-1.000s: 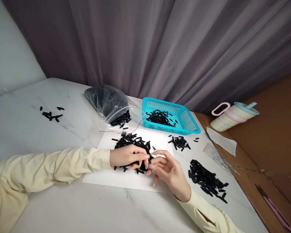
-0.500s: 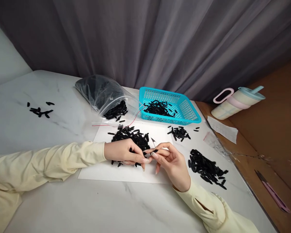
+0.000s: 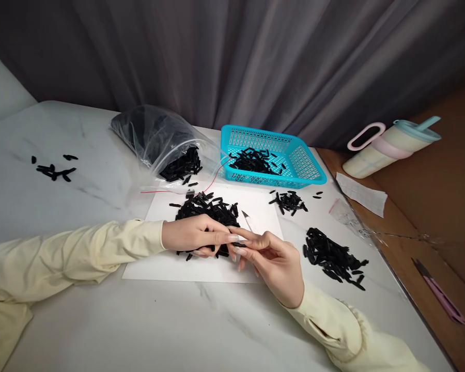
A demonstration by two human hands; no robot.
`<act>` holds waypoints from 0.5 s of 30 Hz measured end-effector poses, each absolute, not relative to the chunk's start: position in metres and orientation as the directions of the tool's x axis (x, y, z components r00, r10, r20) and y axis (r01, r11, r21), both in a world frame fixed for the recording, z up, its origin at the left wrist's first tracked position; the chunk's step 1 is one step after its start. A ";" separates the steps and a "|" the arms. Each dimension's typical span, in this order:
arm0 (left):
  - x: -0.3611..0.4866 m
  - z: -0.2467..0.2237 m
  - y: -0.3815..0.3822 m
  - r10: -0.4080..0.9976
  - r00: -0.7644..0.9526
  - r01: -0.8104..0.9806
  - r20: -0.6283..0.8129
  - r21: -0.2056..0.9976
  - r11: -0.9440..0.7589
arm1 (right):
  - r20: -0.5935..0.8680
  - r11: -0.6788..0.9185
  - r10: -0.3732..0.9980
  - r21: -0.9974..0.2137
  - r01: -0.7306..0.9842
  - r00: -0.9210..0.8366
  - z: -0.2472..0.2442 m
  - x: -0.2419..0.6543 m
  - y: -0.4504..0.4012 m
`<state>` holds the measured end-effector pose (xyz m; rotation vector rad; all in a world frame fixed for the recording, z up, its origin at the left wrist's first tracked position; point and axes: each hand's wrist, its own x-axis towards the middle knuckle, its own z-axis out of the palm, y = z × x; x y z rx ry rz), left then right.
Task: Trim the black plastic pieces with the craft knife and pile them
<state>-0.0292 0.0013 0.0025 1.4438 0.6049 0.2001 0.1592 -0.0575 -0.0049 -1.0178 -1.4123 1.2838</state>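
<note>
My left hand [image 3: 199, 235] and my right hand [image 3: 273, 258] meet fingertip to fingertip over a white sheet [image 3: 151, 263]. Pinched between them is a small black strip [image 3: 239, 245], mostly covered by the fingers; its exact kind cannot be made out. Both hands are closed on it. Behind and beneath my left hand lies a loose heap of similar black pieces [image 3: 205, 206]. A pointed blade tip [image 3: 245, 214] with a pale shaft shows on the sheet just beyond my right fingers.
A blue basket [image 3: 310, 181] holding black pieces stands at the back, beside a clear plastic bag [image 3: 151, 139] of them. More piles lie right [image 3: 329, 256] and far left [image 3: 56, 172]. On the brown surface are a tumbler [image 3: 387, 147], a paper slip [image 3: 362, 194] and a pink-handled cutter [image 3: 442, 297].
My hands have drawn closer together, and the fingertips of my right hand now press the black strip against the left. The whole view has shifted slightly.
</note>
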 end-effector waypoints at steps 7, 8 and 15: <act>-0.028 0.004 0.000 0.486 0.826 0.230 -0.284 0.958 0.169 | 0.140 0.169 0.960 -0.980 0.101 -0.244 -0.007 0.161 -0.056; -0.028 0.004 0.001 0.488 0.826 0.224 -0.282 0.959 0.176 | 0.126 0.157 0.960 -0.982 0.107 -0.252 -0.007 0.161 -0.056; -0.028 0.005 0.001 0.490 0.831 0.173 -0.262 0.960 0.220 | 0.030 0.072 0.950 -0.990 0.124 -0.310 -0.006 0.165 -0.055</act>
